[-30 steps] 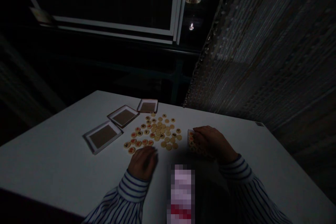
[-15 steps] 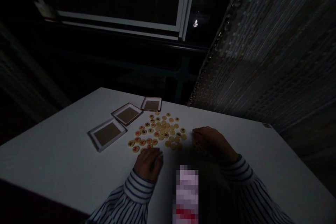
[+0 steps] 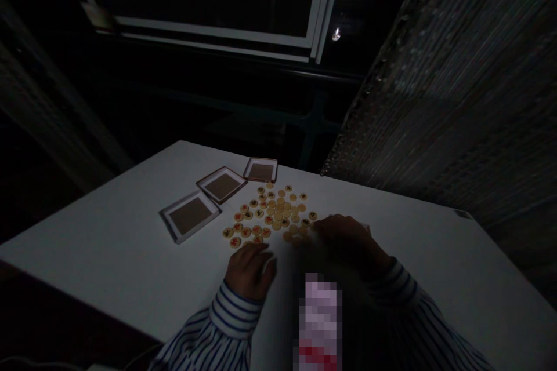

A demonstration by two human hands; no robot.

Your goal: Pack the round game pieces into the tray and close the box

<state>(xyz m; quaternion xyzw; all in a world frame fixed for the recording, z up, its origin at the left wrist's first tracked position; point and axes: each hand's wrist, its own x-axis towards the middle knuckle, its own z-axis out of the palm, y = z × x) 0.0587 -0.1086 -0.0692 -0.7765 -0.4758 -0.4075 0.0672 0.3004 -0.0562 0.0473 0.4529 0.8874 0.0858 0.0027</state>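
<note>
Several round wooden pieces (image 3: 279, 207) with red or black characters, some showing plain faces, lie spread over the white table (image 3: 126, 243). My left hand (image 3: 250, 271) rests at the near edge of the spread, beside the red-marked pieces, its thumb apart from the fingers and nothing seen in it. My right hand (image 3: 348, 243) is over the table at the right side of the pieces, palm down. Its fingertips are dark and blurred near the rightmost pieces, and what lies under it is hidden.
Three shallow open trays stand behind and left of the pieces: a near one (image 3: 190, 215), a middle one (image 3: 221, 184) and a far one (image 3: 261, 170). A beaded curtain (image 3: 456, 98) hangs at the right, beyond the table edge.
The view has shifted, so the table sits slightly to the right. My right hand has moved left, closer to the pieces. My left thumb stands a little farther from the fingers.
</note>
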